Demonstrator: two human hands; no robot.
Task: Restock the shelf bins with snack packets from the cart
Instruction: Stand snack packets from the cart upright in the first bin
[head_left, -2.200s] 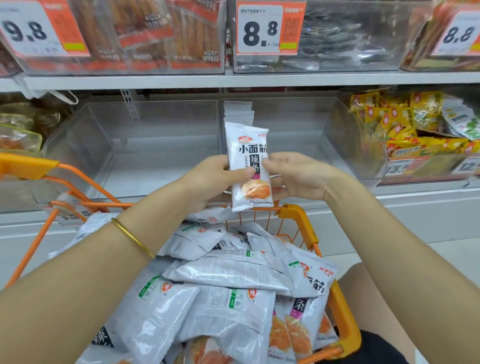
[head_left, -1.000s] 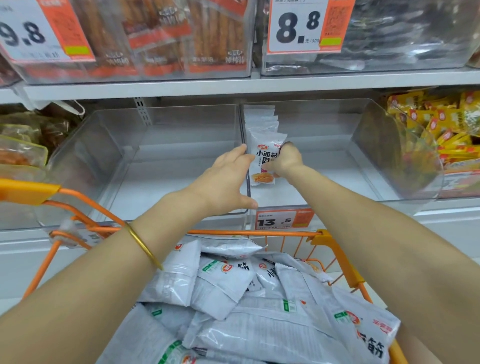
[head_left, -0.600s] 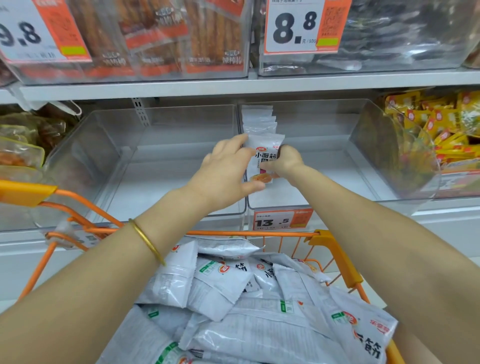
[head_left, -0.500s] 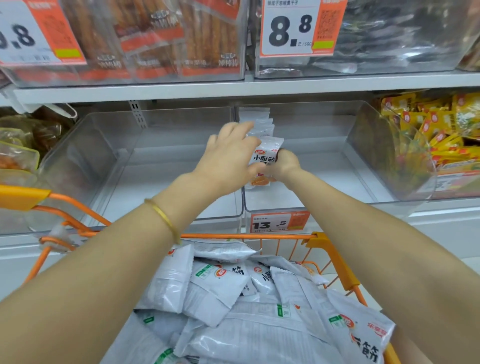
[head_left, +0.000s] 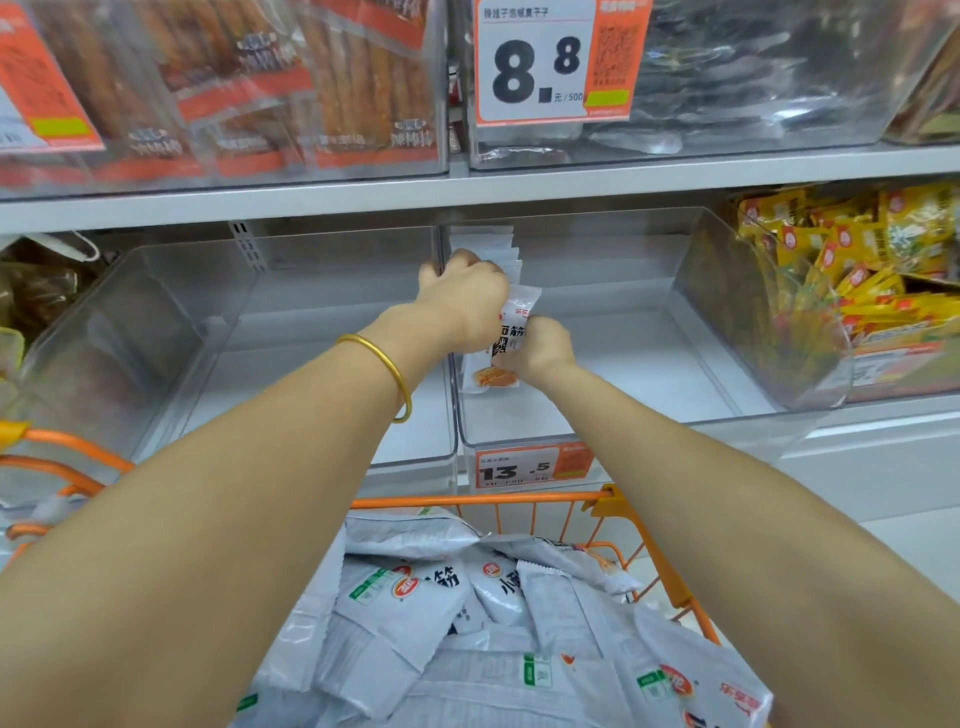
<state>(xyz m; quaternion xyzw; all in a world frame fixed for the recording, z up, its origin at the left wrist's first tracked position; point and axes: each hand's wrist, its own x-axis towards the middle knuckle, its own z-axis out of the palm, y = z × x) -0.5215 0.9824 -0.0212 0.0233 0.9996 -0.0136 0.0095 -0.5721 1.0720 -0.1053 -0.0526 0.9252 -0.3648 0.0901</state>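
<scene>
White snack packet with orange food print (head_left: 512, 340) upright by the left wall of the clear plastic shelf bin (head_left: 649, 374), right hand (head_left: 543, 349) curled round its right edge, left hand (head_left: 467, 301) bent over the row of white packets (head_left: 488, 243) behind, fingertips hidden, its grip unclear, packet's left side covered.

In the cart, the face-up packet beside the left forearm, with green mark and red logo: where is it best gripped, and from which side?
Probably its near edge, pinched from above on the person's side. The packet lies flat on top of the pile in the cart; that edge overlaps its neighbours and looks free, while another packet covers its far edge.
</scene>
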